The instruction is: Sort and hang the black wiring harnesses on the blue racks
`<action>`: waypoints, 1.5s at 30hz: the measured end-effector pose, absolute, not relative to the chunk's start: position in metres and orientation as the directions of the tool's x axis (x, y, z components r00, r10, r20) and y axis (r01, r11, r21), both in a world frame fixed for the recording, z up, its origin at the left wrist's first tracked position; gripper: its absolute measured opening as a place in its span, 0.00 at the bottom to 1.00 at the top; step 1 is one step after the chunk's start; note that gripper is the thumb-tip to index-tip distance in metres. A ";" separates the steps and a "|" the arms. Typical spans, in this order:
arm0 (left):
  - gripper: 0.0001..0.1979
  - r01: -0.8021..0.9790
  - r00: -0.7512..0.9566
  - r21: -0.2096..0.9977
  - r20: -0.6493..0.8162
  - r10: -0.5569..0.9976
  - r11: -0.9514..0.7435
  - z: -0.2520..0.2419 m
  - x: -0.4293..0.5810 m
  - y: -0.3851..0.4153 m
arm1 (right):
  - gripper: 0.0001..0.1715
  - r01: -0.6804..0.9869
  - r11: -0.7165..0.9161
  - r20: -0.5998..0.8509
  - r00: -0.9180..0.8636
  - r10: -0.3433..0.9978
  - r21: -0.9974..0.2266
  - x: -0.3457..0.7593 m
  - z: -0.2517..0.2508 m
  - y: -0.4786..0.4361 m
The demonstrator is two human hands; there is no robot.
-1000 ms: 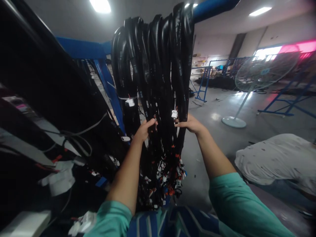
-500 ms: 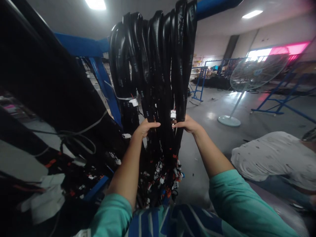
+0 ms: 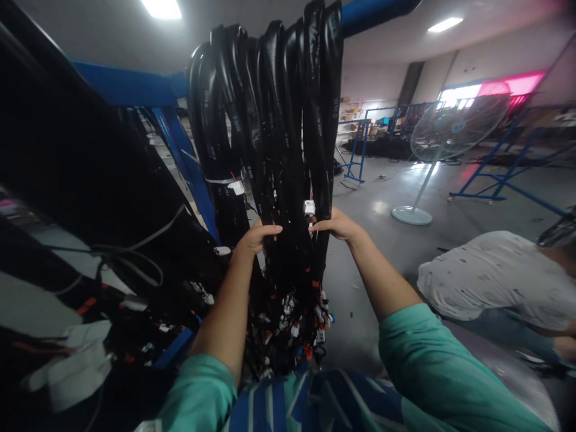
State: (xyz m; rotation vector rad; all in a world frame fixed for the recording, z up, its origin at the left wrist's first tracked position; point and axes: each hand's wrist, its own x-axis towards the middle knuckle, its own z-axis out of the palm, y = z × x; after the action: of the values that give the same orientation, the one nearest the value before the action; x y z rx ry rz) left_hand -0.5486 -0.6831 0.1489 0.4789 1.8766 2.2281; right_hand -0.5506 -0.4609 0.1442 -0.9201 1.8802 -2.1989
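Several black sleeved wire harnesses (image 3: 274,120) hang in a thick bundle over a blue bar (image 3: 378,15) in front of me. My left hand (image 3: 257,236) grips the bundle's left side, its thumb lying across the front and its fingers hidden behind. From the right, my right hand (image 3: 338,225) grips the strands the same way, fingers mostly out of sight. Just above that thumb is a white connector (image 3: 309,207); another white connector (image 3: 236,188) hangs higher on the left, near a pale tie. Below my hands the bundle ends in a cluster of white and orange connectors (image 3: 292,318).
More dark harnesses (image 3: 103,180) hang close on my left from a blue frame (image 3: 121,84). A pedestal fan (image 3: 456,129) stands on the floor to the right. A person in a white shirt (image 3: 486,273) bends low at the right. Blue racks (image 3: 360,150) stand farther back.
The view has shifted slightly, so the bundle and my hands appear a little farther left. Both hands keep their grip on the harnesses.
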 end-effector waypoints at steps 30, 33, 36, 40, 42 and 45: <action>0.13 0.025 -0.942 0.978 0.092 0.322 -0.205 0.148 -0.553 -0.680 | 0.26 -0.514 0.176 0.520 -0.854 -0.008 -0.840 -0.523 0.136 -0.461; 0.12 0.029 -0.942 0.982 0.090 0.324 -0.189 0.146 -0.555 -0.681 | 0.20 -0.492 0.318 0.534 -0.844 0.056 -0.811 -0.515 0.137 -0.462; 0.11 0.039 -0.937 0.980 0.103 0.333 -0.193 0.145 -0.556 -0.681 | 0.14 -0.513 0.184 0.503 -0.858 -0.102 -0.839 -0.513 0.138 -0.459; 0.12 0.054 -0.934 0.975 0.126 0.334 -0.216 0.144 -0.557 -0.681 | 0.11 -0.484 0.148 0.465 -0.874 -0.145 -0.863 -0.513 0.137 -0.454; 0.13 0.059 -0.935 0.974 0.130 0.330 -0.217 0.144 -0.556 -0.681 | 0.11 -0.481 0.165 0.463 -0.876 -0.137 -0.861 -0.513 0.137 -0.454; 0.12 0.058 -0.938 0.976 0.125 0.324 -0.209 0.145 -0.554 -0.680 | 0.10 -0.473 0.174 0.457 -0.880 -0.130 -0.863 -0.513 0.136 -0.457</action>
State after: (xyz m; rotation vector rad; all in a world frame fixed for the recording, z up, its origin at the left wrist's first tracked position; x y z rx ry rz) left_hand -0.5540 -0.6802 0.1445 0.4572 1.8552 2.2696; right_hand -0.5130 -0.4566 0.1357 -0.6923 2.6047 -2.1120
